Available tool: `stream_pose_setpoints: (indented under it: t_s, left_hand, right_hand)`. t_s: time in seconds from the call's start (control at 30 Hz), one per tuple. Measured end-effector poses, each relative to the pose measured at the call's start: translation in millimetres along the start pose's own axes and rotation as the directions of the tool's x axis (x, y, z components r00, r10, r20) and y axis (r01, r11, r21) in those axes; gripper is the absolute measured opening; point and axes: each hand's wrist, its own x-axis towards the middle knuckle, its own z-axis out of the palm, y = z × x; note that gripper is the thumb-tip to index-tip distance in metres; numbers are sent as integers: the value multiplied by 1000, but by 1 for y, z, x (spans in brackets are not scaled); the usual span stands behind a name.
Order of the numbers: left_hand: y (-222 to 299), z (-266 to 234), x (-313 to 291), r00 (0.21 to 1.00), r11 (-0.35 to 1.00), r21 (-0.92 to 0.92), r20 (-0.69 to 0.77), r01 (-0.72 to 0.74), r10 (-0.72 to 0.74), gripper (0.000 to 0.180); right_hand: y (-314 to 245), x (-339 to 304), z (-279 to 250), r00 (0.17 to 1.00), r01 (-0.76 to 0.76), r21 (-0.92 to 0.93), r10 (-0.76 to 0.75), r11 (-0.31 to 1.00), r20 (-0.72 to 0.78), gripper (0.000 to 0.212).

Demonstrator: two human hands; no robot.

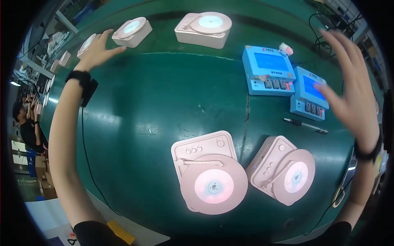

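My left hand (97, 51) is open at the far left, thumb and fingers spread. It holds nothing and is nearest to a small pink turntable-shaped player (132, 40), with another player (85, 44) partly behind its fingers. My right hand (353, 90) is raised at the right, slightly blurred, fingers apart and nothing in it. Its thumb overlaps the screen of a blue tester box (310, 88). A second blue tester (269, 67) stands beside that one. Close to me lie two more pink players, one in the middle (214, 172) and one turned at an angle (283, 170), their discs lit.
Another pink player (203, 30) stands at the back. A pen (305, 125) lies below the testers, and a white cat-shaped figure (286, 50) sits on one. Scissors (338, 197) are at the right edge. Cables run from both wrists. A co-worker (30, 127) is at far left.
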Motion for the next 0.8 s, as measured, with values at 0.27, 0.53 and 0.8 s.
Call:
stream_pose_setpoints:
  t_s: [0.27,0.53,0.8]
  left_hand:
    - [8,61,65,986,957,-239,6,162,-165,115]
    - [21,53,70,973,912,-353,170,207,-155,118]
    - [53,39,40,981,975,-216,-170,53,-91,110]
  right_hand:
    - [16,123,103,994,105,334,-91,937,-58,78]
    - [-52,189,152,956,180,497,-271,849,116,90]
    - [-52,192,161,958,-25,535,-133,845,256,95]
